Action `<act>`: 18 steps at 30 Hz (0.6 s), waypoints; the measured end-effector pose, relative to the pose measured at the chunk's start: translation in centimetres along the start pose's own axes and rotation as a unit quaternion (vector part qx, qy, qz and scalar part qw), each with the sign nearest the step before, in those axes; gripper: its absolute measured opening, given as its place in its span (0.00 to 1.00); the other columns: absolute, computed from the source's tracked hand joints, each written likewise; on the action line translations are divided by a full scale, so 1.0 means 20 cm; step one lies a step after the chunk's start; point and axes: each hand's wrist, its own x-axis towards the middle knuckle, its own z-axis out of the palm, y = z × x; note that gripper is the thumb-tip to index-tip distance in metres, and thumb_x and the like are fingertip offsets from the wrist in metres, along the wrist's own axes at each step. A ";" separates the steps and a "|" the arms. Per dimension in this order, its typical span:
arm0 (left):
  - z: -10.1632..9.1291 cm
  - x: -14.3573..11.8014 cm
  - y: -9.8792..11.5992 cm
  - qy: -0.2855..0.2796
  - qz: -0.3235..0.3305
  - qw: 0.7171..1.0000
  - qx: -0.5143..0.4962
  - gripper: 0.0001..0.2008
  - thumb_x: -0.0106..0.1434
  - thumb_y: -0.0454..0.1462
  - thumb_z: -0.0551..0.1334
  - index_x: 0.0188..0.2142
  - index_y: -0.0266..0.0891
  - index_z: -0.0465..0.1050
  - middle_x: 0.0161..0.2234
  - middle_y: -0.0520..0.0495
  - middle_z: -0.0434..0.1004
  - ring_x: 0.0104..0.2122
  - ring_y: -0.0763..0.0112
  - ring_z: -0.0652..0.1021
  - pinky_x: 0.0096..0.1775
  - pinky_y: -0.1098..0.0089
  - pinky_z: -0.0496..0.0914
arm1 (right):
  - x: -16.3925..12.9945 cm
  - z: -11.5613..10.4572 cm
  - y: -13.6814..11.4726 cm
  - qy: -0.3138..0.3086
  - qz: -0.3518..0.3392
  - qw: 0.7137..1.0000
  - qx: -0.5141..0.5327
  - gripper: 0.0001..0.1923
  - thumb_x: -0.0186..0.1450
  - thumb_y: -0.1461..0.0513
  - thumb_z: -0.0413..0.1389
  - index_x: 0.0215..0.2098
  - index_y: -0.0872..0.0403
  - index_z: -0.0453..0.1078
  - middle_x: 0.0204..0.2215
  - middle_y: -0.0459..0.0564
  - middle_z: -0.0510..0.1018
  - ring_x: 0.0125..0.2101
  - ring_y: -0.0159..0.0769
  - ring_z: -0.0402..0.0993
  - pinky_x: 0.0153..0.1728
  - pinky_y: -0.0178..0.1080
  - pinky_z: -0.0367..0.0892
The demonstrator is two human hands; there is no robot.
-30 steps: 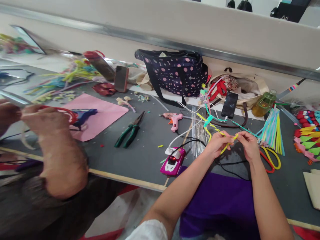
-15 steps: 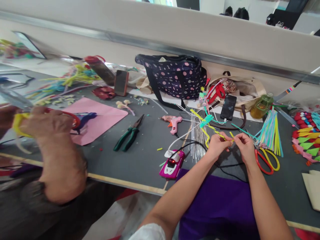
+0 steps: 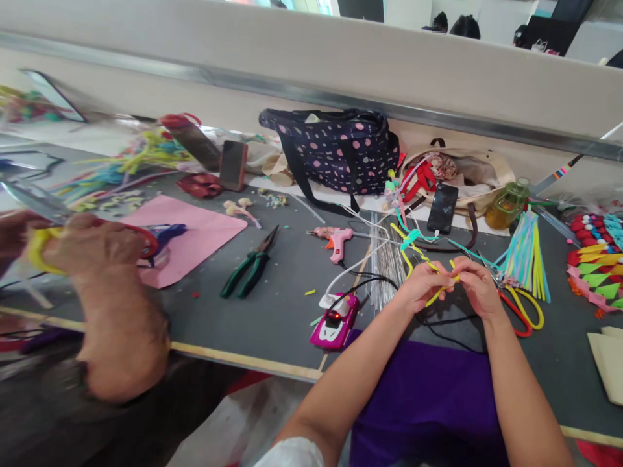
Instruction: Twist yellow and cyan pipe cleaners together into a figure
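- Yellow fuzzy wire, a pipe cleaner (image 3: 440,285), is pinched between your two hands above the grey table (image 3: 282,311), its twisted length running up and left to a teal knot.
- Your left hand (image 3: 422,285) is closed on it with thumb and fingertips; your right hand (image 3: 476,285) is closed on the end just beside, knuckles nearly touching.
- Both forearms reach in from the lower edge, over the purple cloth (image 3: 428,395).
- Just right of your right hand lie the scissors (image 3: 523,308), and beyond them a bundle of coloured sticks (image 3: 528,256).
- Left of your left hand are thin wires (image 3: 384,259), a pink car-shaped gadget (image 3: 335,321) and a glue gun (image 3: 335,240).
- Open table lies around the pliers (image 3: 250,263).
- Far left, another person's hand (image 3: 92,250) works over pink paper (image 3: 195,237).
- The table's front edge runs just below the gadget.
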 end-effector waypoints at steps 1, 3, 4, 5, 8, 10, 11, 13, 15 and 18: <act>0.00 0.00 0.00 -0.004 -0.004 1.000 -0.003 0.16 0.38 0.31 0.73 0.23 0.35 0.67 0.18 0.51 0.74 0.20 0.72 0.77 0.16 0.81 0.63 | 0.00 -0.01 0.00 -0.011 -0.012 1.000 -0.010 0.05 0.57 0.61 0.56 0.28 0.51 0.74 0.32 0.46 0.69 0.37 0.37 0.68 0.40 0.40 0.65; 0.00 0.00 0.01 -0.007 -0.007 1.000 -0.010 0.17 0.37 0.31 0.73 0.23 0.35 0.66 0.19 0.51 0.75 0.20 0.73 0.77 0.15 0.81 0.63 | 0.00 -0.02 -0.01 -0.020 -0.031 0.999 -0.034 0.05 0.58 0.60 0.57 0.30 0.50 0.75 0.33 0.46 0.70 0.38 0.37 0.68 0.42 0.40 0.64; -0.01 0.00 0.02 -0.008 -0.007 1.000 -0.013 0.17 0.37 0.31 0.74 0.23 0.35 0.66 0.20 0.51 0.75 0.20 0.73 0.77 0.15 0.80 0.63 | 0.00 -0.03 -0.01 -0.021 -0.037 0.998 -0.048 0.04 0.59 0.60 0.58 0.30 0.50 0.75 0.33 0.46 0.70 0.38 0.37 0.68 0.42 0.40 0.64; -0.01 0.00 0.02 -0.008 -0.005 1.000 -0.015 0.18 0.37 0.31 0.74 0.23 0.35 0.66 0.21 0.51 0.76 0.20 0.73 0.77 0.15 0.80 0.63 | 0.00 -0.03 -0.01 -0.020 -0.040 0.997 -0.062 0.04 0.59 0.59 0.58 0.31 0.50 0.75 0.34 0.47 0.70 0.38 0.37 0.68 0.42 0.40 0.64; -0.01 0.00 0.03 -0.003 0.006 1.000 -0.012 0.19 0.36 0.31 0.74 0.23 0.35 0.65 0.23 0.50 0.77 0.20 0.73 0.77 0.15 0.80 0.64 | 0.01 -0.04 -0.01 -0.015 -0.041 0.994 -0.105 0.05 0.60 0.57 0.59 0.32 0.49 0.75 0.34 0.47 0.71 0.40 0.38 0.69 0.42 0.40 0.64; -0.01 0.00 0.03 0.003 0.018 1.000 -0.001 0.18 0.37 0.32 0.74 0.23 0.35 0.66 0.24 0.49 0.78 0.20 0.73 0.76 0.15 0.79 0.64 | 0.01 -0.05 0.00 -0.008 -0.048 0.991 -0.126 0.05 0.60 0.57 0.60 0.32 0.49 0.75 0.34 0.47 0.71 0.40 0.38 0.69 0.43 0.40 0.65; -0.01 0.00 0.02 0.007 0.028 1.000 0.007 0.17 0.37 0.32 0.74 0.23 0.34 0.66 0.25 0.48 0.78 0.20 0.73 0.76 0.16 0.79 0.65 | 0.01 -0.05 0.00 -0.003 -0.053 0.989 -0.136 0.05 0.60 0.57 0.60 0.32 0.49 0.75 0.33 0.47 0.71 0.39 0.38 0.69 0.42 0.40 0.65; -0.01 0.00 0.02 0.021 0.057 0.998 0.027 0.16 0.38 0.32 0.73 0.22 0.34 0.66 0.25 0.48 0.78 0.20 0.74 0.76 0.16 0.79 0.66 | 0.02 -0.05 0.01 0.010 -0.064 0.985 -0.161 0.05 0.61 0.57 0.59 0.32 0.50 0.75 0.33 0.47 0.71 0.38 0.37 0.69 0.41 0.40 0.65; 0.00 0.00 0.00 0.039 0.092 0.993 0.061 0.14 0.40 0.33 0.72 0.22 0.34 0.67 0.25 0.48 0.78 0.19 0.76 0.74 0.17 0.78 0.67 | 0.02 -0.06 0.02 0.024 -0.074 0.977 -0.199 0.06 0.61 0.57 0.59 0.32 0.50 0.75 0.33 0.47 0.71 0.37 0.37 0.69 0.38 0.39 0.65; 0.01 0.00 -0.01 0.074 0.146 0.978 0.128 0.12 0.42 0.33 0.71 0.22 0.34 0.68 0.24 0.48 0.77 0.18 0.79 0.71 0.17 0.78 0.67 | 0.02 -0.05 0.03 0.052 -0.090 0.958 -0.266 0.06 0.62 0.58 0.58 0.30 0.51 0.74 0.31 0.48 0.71 0.35 0.37 0.68 0.36 0.39 0.64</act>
